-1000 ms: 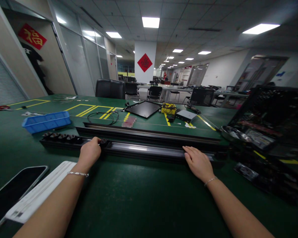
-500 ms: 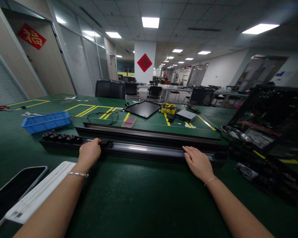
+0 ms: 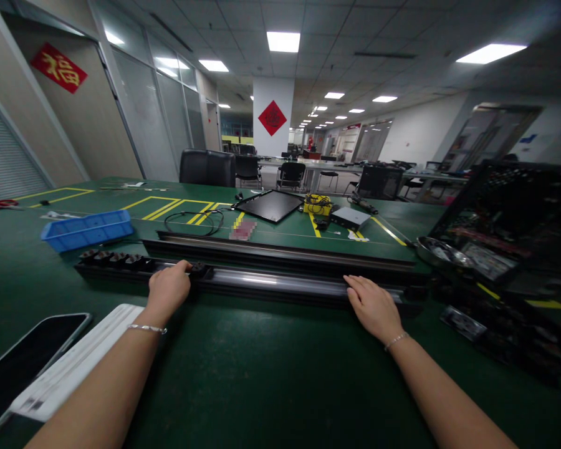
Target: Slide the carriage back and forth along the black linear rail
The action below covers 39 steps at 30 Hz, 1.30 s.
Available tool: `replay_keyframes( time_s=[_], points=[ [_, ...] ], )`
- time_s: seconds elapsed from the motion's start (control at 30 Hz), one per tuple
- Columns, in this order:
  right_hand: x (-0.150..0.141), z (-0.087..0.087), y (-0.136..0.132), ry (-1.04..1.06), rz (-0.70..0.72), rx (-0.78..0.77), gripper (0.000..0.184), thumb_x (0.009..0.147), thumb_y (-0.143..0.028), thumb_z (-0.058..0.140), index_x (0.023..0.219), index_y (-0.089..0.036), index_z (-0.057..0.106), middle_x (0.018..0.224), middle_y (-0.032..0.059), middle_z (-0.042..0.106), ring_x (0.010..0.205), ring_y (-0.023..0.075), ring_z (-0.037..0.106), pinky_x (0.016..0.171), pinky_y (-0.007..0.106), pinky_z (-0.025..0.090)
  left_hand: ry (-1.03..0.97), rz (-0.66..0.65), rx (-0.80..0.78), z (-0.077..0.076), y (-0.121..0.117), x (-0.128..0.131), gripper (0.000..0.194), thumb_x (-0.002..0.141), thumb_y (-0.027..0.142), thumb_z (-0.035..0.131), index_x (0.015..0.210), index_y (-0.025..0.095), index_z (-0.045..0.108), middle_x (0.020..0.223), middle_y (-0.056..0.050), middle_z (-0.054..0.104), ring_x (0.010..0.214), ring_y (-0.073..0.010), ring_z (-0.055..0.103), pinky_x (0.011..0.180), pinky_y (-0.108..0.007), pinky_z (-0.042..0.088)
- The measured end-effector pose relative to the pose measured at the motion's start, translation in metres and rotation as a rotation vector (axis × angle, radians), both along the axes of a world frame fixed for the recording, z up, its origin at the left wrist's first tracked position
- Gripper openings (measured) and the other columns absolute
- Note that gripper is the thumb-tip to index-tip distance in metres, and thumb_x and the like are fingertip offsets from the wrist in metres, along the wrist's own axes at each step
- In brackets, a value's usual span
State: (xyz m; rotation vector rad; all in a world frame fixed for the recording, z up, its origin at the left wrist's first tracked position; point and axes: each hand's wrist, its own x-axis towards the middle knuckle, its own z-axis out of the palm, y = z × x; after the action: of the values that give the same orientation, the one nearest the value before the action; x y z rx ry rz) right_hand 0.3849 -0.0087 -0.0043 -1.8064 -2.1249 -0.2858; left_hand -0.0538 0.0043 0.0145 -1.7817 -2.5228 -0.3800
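A long black rail (image 3: 271,284) with a shiny channel lies across the green table in front of me. Several black socket modules (image 3: 115,258) sit in its left end. My left hand (image 3: 169,288) is closed, its fingers curled onto a small black module (image 3: 199,270) in the rail. My right hand (image 3: 373,305) lies flat and open on the rail's near edge, farther right. A second long black rail (image 3: 280,252) lies just behind the first.
A blue tray (image 3: 86,228) stands at left. A phone (image 3: 23,358) and a white strip (image 3: 75,358) lie near left. A black crate (image 3: 509,218), a metal bowl (image 3: 437,251) and dark parts crowd the right. A cable loop (image 3: 194,219), black panel and yellow box lie behind.
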Motion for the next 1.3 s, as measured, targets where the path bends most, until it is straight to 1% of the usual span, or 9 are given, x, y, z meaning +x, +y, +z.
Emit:
replay_keyframes(
  time_s=[0.2, 0.33, 0.53, 0.93, 1.1, 1.3],
  points=[
    [-0.0004, 0.0006, -0.0005, 0.005, -0.003, -0.008, 0.044, 0.09, -0.034, 0.029, 0.123, -0.022, 0.056, 0.126, 0.0046, 0.057, 0.118, 0.0216, 0.048, 0.095, 0.041, 0.039, -0.008, -0.008, -0.001, 0.002, -0.0017, 0.0013, 0.037, 0.079, 0.011, 0.035, 0.103, 0.019, 0.063, 0.09, -0.014, 0.069, 0.097, -0.0288, 0.062, 0.084, -0.041, 0.041],
    [0.0, 0.0003, 0.0002, 0.002, -0.004, -0.005, 0.044, 0.09, -0.034, 0.03, 0.123, -0.023, 0.056, 0.126, 0.004, 0.057, 0.119, 0.0212, 0.047, 0.094, 0.04, 0.04, -0.012, -0.012, 0.008, 0.0004, -0.0002, -0.0004, 0.036, 0.079, 0.012, 0.037, 0.103, 0.02, 0.063, 0.089, -0.014, 0.07, 0.096, -0.0284, 0.062, 0.084, -0.041, 0.042],
    [0.0013, -0.0007, 0.0015, -0.006, 0.004, -0.006, 0.045, 0.09, -0.034, 0.029, 0.123, -0.021, 0.055, 0.126, 0.0038, 0.057, 0.118, 0.0209, 0.047, 0.096, 0.04, 0.038, -0.012, -0.001, 0.01, -0.0013, 0.0004, -0.0018, 0.036, 0.079, 0.013, 0.039, 0.104, 0.021, 0.063, 0.09, -0.013, 0.07, 0.096, -0.0278, 0.062, 0.085, -0.039, 0.042],
    [0.0018, -0.0028, 0.0018, -0.004, 0.007, 0.018, 0.043, 0.09, -0.034, 0.03, 0.122, -0.023, 0.056, 0.125, 0.0039, 0.058, 0.117, 0.0209, 0.048, 0.095, 0.04, 0.039, -0.036, 0.007, 0.009, -0.0003, -0.0004, -0.0004, 0.037, 0.08, 0.013, 0.037, 0.102, 0.023, 0.064, 0.09, -0.012, 0.07, 0.099, -0.0263, 0.061, 0.089, -0.042, 0.039],
    [0.0019, -0.0022, 0.0023, -0.002, 0.007, 0.009, 0.044, 0.09, -0.034, 0.03, 0.122, -0.022, 0.056, 0.125, 0.0035, 0.058, 0.118, 0.0202, 0.048, 0.096, 0.038, 0.039, -0.052, 0.015, 0.009, 0.0018, -0.0017, 0.0016, 0.035, 0.08, 0.013, 0.038, 0.1, 0.023, 0.065, 0.089, -0.011, 0.071, 0.098, -0.0268, 0.062, 0.089, -0.043, 0.038],
    [0.002, -0.002, 0.0017, -0.003, -0.001, -0.015, 0.045, 0.09, -0.035, 0.029, 0.123, -0.021, 0.055, 0.127, 0.0036, 0.057, 0.119, 0.0209, 0.047, 0.096, 0.04, 0.038, -0.06, 0.016, 0.001, 0.0028, -0.0016, 0.0019, 0.037, 0.079, 0.011, 0.037, 0.101, 0.024, 0.065, 0.091, -0.011, 0.07, 0.1, -0.0264, 0.061, 0.091, -0.045, 0.036]
  ],
)
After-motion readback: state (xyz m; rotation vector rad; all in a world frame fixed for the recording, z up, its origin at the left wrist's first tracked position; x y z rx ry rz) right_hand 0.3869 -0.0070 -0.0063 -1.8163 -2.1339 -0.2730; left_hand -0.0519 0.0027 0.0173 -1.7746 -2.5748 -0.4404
